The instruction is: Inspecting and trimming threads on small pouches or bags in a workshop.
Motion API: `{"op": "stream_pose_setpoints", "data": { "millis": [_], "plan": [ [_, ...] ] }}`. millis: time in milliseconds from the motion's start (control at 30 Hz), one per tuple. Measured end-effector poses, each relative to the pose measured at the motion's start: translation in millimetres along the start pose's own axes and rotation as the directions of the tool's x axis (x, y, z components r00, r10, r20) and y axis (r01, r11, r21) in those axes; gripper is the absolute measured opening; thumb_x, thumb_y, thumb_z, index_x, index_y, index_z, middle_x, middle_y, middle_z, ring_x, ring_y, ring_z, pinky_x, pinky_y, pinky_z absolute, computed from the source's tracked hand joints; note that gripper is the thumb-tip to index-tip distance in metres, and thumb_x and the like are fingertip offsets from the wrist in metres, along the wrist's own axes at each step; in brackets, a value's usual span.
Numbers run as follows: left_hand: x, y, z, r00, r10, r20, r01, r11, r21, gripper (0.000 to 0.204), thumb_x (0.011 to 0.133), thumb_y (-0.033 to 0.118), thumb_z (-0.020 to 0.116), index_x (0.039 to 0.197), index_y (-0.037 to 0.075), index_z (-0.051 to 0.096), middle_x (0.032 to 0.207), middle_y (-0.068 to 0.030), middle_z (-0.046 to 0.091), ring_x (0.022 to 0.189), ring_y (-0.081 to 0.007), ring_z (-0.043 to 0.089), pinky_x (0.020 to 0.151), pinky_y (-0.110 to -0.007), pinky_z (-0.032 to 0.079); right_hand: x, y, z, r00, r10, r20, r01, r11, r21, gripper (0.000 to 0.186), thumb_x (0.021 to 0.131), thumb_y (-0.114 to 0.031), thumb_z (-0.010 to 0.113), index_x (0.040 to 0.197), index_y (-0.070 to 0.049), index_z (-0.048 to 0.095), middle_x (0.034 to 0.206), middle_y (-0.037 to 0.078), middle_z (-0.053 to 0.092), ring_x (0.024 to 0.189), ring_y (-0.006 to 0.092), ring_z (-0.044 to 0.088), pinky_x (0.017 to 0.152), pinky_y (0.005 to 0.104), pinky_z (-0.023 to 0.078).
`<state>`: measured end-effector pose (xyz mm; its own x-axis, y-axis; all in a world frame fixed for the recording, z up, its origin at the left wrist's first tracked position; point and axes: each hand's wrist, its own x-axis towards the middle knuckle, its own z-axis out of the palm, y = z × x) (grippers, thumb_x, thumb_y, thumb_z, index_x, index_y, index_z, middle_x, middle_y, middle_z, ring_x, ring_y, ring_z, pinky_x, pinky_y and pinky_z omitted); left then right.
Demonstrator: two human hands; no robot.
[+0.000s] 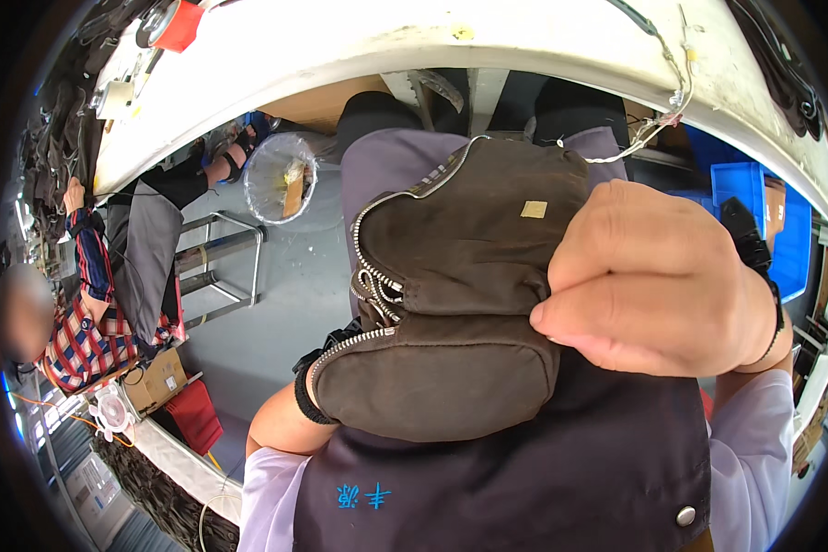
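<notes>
A dark brown fabric pouch (469, 239) hangs in front of my lap, its rounded lower part bulging toward me. A silver metal zipper (363, 248) curves along its left side and gapes partway, with its loose ends and pull bunched in the middle. A small beige patch (534, 210) sits near the upper right. My right hand (649, 285) is closed on the pouch's right edge, thumb and curled fingers pressed together. My left wrist (311, 396), in a black band, goes behind or into the pouch at the zipper side; that hand and its fingers are hidden.
A white worktable (340, 51) curves across the far side, with a cable (681, 92) hanging at its right. A lined waste bin (281, 179) and a metal stool (230, 258) stand left. Another person (92, 322) sits at far left. Blue bins (787, 230) are at right.
</notes>
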<state>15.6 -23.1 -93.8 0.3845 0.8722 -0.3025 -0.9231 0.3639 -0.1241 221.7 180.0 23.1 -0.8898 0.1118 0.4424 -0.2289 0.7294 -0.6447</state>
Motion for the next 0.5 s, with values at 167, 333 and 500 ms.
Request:
{"op": "stream_pose_setpoints", "data": {
  "millis": [167,333,500],
  "plan": [
    [0.5,0.9,-1.9,1.0,0.028,0.01,-0.028,0.999,0.021,0.054,0.098,0.035,0.044,0.137,-0.003,0.04,0.13,-0.0178,0.053,0.12,-0.0296,0.052,0.105,-0.039,0.04,10.5,-7.9,-1.6,0.99,0.011,0.139,0.011,0.987,-0.158,0.017,0.062,-0.001,0.072,0.073,0.0,0.059,0.074,0.007,0.055,0.06,0.0224,0.052,0.051,0.031,0.041],
    [-2.8,3.1,-0.9,0.999,0.036,0.034,-0.037,0.998,0.04,0.054,0.098,0.035,0.044,0.137,-0.003,0.041,0.13,-0.0177,0.053,0.12,-0.0295,0.052,0.105,-0.039,0.04,8.0,6.9,8.5,0.99,0.134,0.049,-0.138,0.984,0.11,0.016,0.066,0.003,0.065,0.075,-0.004,0.054,0.072,0.007,0.052,0.065,0.0245,0.052,0.057,0.032,0.045],
    [3.9,-4.4,-0.3,0.995,0.085,0.043,-0.087,0.994,0.066,0.054,0.098,0.035,0.044,0.136,-0.003,0.041,0.13,-0.0177,0.053,0.12,-0.0294,0.052,0.105,-0.039,0.04,-8.3,12.3,-1.2,0.794,0.597,-0.116,-0.516,0.763,0.39,0.007,0.086,-0.005,0.052,0.079,-0.004,0.053,0.076,0.003,0.049,0.07,0.0118,0.044,0.068,0.0239,0.037]
  ]
}}
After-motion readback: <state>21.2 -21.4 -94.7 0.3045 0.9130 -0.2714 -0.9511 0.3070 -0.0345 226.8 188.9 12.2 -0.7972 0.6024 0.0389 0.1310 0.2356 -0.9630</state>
